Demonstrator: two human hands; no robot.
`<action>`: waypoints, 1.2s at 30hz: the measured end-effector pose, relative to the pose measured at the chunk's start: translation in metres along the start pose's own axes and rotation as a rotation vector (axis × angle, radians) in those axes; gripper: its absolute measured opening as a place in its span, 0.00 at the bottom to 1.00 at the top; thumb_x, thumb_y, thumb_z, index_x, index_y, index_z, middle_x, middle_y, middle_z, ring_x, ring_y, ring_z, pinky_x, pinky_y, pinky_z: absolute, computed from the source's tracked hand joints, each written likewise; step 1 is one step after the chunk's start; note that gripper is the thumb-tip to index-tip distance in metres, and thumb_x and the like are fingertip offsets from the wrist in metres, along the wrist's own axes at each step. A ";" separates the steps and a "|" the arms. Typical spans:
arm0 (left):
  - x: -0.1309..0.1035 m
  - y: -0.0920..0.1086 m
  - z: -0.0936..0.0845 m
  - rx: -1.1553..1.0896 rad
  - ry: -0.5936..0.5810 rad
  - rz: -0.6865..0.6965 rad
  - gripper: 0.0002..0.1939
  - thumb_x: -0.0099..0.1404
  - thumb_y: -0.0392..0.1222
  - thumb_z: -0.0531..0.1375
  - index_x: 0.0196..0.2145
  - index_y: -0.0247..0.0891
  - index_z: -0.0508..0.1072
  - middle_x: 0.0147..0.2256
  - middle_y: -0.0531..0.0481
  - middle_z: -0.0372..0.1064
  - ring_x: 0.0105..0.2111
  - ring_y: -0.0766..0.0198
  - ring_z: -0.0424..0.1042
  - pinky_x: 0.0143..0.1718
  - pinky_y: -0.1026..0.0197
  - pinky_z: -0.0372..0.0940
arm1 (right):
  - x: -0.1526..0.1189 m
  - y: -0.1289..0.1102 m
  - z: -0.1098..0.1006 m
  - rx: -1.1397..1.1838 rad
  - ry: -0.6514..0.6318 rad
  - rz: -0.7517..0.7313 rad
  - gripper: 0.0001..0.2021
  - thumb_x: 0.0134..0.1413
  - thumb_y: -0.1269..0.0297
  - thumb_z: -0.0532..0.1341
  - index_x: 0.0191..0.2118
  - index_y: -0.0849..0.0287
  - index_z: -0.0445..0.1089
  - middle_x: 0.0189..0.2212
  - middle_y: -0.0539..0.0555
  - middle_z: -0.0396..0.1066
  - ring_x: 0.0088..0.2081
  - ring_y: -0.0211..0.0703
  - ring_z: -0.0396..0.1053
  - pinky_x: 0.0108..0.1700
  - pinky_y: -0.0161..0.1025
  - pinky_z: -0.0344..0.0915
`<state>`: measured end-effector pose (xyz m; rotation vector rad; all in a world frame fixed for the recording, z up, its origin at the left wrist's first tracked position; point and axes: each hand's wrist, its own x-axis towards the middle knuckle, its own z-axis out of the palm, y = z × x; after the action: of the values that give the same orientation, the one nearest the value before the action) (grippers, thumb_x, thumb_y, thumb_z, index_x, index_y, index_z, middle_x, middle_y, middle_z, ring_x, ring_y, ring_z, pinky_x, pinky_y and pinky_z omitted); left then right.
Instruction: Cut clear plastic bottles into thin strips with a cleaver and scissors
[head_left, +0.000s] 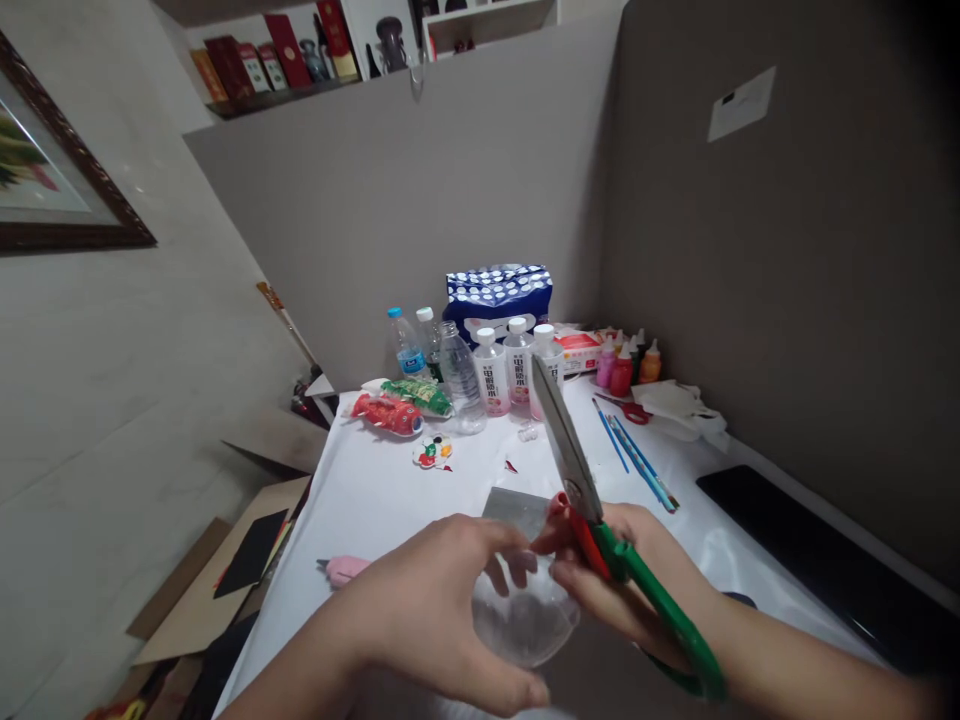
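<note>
Close in front of me is a clear plastic piece [529,625], rounded and cup-like. My left hand [442,610] curves around its left side, with the fingertips at its top and the thumb low in front. My right hand [637,560] holds scissors [592,505] with green and red handles, their blades pointing up and away and looking closed. Fingertips of the right hand are at the upper right edge of the plastic piece. A grey flat board [510,508] lies beyond it, partly hidden by my hands. To the left, a pink tool [346,570] with a dark tip lies partly behind my left wrist.
Several bottles [491,375] stand at the back before a blue package [499,295]. Red and green fish-shaped packets [390,415] lie left. Paintbrushes [637,460], red-handled scissors [634,410] and paint bottles [621,370] are right. A long black object [810,560] lies along the right side.
</note>
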<state>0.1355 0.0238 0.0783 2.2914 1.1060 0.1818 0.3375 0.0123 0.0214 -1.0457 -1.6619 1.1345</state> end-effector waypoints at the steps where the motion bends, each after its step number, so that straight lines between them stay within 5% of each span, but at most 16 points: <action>1: 0.000 0.000 0.004 0.021 0.061 0.005 0.37 0.41 0.52 0.69 0.51 0.44 0.70 0.47 0.47 0.71 0.44 0.51 0.72 0.44 0.54 0.69 | 0.001 0.006 0.002 0.018 0.023 -0.004 0.05 0.45 0.64 0.61 0.28 0.59 0.68 0.20 0.47 0.63 0.22 0.36 0.59 0.24 0.33 0.59; 5: 0.002 -0.005 0.019 0.080 0.241 0.086 0.44 0.40 0.50 0.71 0.56 0.46 0.64 0.52 0.45 0.68 0.49 0.48 0.70 0.48 0.48 0.67 | 0.003 0.021 0.005 0.056 0.157 0.013 0.08 0.49 0.59 0.60 0.27 0.57 0.64 0.20 0.46 0.60 0.21 0.35 0.57 0.23 0.33 0.58; 9: 0.008 -0.007 0.017 0.089 0.329 0.055 0.29 0.44 0.44 0.69 0.45 0.44 0.69 0.41 0.50 0.73 0.38 0.55 0.73 0.39 0.54 0.70 | 0.007 0.009 -0.002 -0.051 0.292 0.037 0.10 0.47 0.55 0.61 0.27 0.56 0.65 0.20 0.48 0.65 0.22 0.39 0.62 0.24 0.35 0.60; 14: 0.008 -0.011 -0.001 0.137 0.574 0.065 0.25 0.49 0.41 0.66 0.45 0.43 0.66 0.39 0.51 0.71 0.39 0.59 0.72 0.40 0.57 0.68 | 0.017 0.006 -0.021 -0.218 0.256 0.029 0.11 0.50 0.55 0.58 0.27 0.57 0.64 0.18 0.47 0.63 0.21 0.38 0.61 0.23 0.35 0.58; 20: -0.001 -0.015 -0.010 0.215 0.847 0.063 0.28 0.49 0.41 0.66 0.48 0.42 0.64 0.41 0.51 0.70 0.40 0.59 0.71 0.41 0.58 0.67 | 0.017 0.020 -0.025 -0.432 0.097 -0.106 0.16 0.47 0.57 0.61 0.42 0.57 0.62 0.36 0.54 0.68 0.36 0.47 0.66 0.35 0.40 0.64; 27: 0.000 -0.017 -0.010 0.262 0.876 0.113 0.27 0.49 0.38 0.65 0.47 0.42 0.62 0.41 0.50 0.69 0.40 0.58 0.70 0.41 0.57 0.66 | 0.012 0.007 -0.022 -0.585 0.083 -0.153 0.14 0.51 0.54 0.61 0.38 0.55 0.59 0.36 0.52 0.61 0.33 0.45 0.63 0.34 0.41 0.60; 36: 0.006 -0.020 -0.006 0.306 0.857 0.223 0.26 0.50 0.35 0.63 0.47 0.41 0.61 0.39 0.49 0.68 0.38 0.59 0.70 0.41 0.58 0.66 | 0.010 0.007 -0.026 -0.704 0.074 -0.140 0.19 0.49 0.50 0.64 0.42 0.53 0.61 0.39 0.53 0.64 0.38 0.49 0.65 0.36 0.41 0.60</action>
<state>0.1233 0.0407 0.0711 2.6732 1.3210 1.2484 0.3599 0.0298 0.0228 -1.3430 -2.0915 0.4003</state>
